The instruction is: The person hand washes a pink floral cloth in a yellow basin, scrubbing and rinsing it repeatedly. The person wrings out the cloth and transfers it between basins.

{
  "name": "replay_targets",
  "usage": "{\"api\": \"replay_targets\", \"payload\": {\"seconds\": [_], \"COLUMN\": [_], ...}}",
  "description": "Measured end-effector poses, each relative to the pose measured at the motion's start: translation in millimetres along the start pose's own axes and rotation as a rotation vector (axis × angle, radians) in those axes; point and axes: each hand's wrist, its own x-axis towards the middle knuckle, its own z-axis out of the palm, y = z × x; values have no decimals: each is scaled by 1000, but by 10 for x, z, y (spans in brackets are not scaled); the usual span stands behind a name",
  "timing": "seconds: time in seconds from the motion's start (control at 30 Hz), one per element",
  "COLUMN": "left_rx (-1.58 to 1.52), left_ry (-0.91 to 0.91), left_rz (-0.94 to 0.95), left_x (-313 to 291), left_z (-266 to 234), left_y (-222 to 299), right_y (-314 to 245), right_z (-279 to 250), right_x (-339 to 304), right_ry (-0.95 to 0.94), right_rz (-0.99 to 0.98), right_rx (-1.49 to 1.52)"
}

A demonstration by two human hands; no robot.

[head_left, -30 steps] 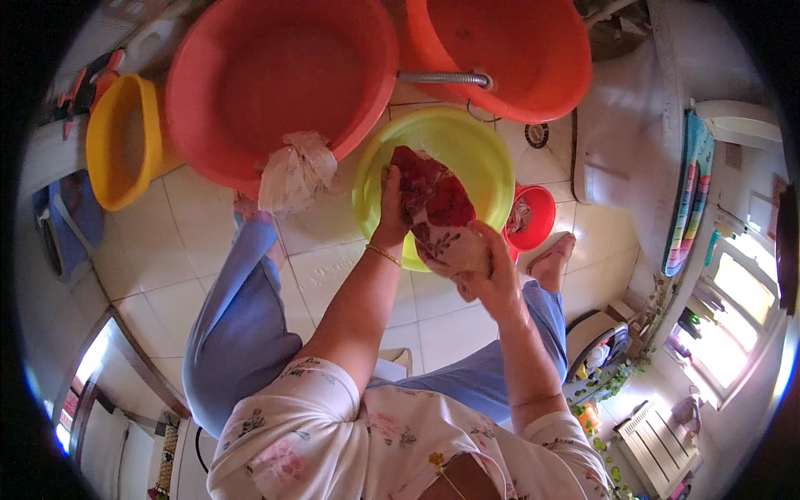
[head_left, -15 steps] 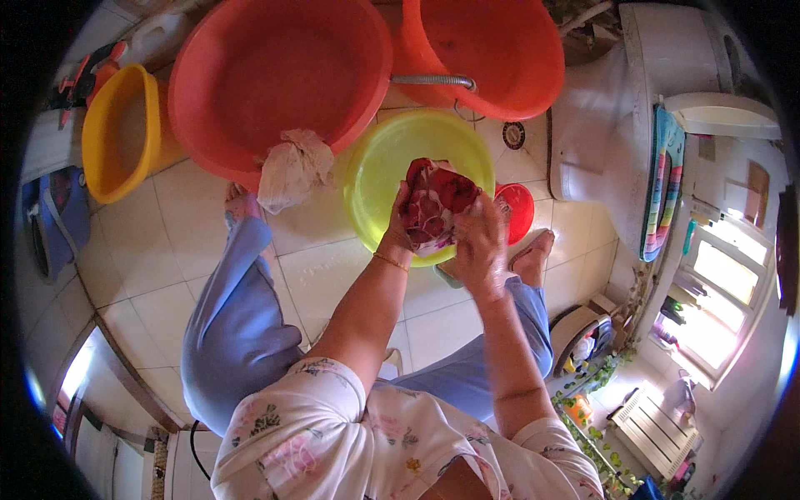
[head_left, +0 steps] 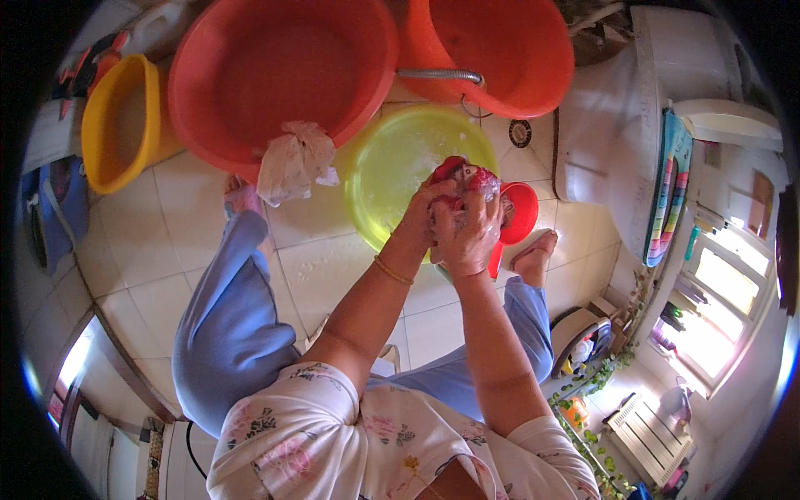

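A wet red cloth with a pale pattern is bunched up between my two hands, above the right side of a yellow-green basin. My left hand is wrapped round its left side, and a thin bracelet shows on that wrist. From the right, my right hand presses against the cloth with bent fingers. Much of the cloth is hidden by the fingers. Whitish suds or water show inside the basin. Close by my right hand, a small red scoop stands at the basin's right edge.
A large red basin with a pale crumpled cloth over its rim stands at the back left. An orange-red tub and a metal hose are beyond. A yellow bin stands far left, a floor drain right of the basin.
The red cloth was spread between my hands and is now bunched up. Both hands have drawn together and shifted slightly right. More of the basin's inside shows.
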Motion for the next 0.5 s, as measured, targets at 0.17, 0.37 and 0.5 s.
{"api": "replay_targets", "payload": {"seconds": [0.17, 0.37, 0.5], "left_rx": [325, 440, -3], "left_ry": [281, 234, 209], "left_rz": [108, 91, -179], "left_x": [0, -37, -91], "left_z": [63, 27, 121], "left_y": [-121, -213, -77], "right_y": [305, 704, 884], "right_z": [60, -10, -306], "right_x": [5, -72, -201], "right_ry": [-116, -440, -235], "right_rz": [220, 494, 761], "right_rx": [248, 617, 1213]}}
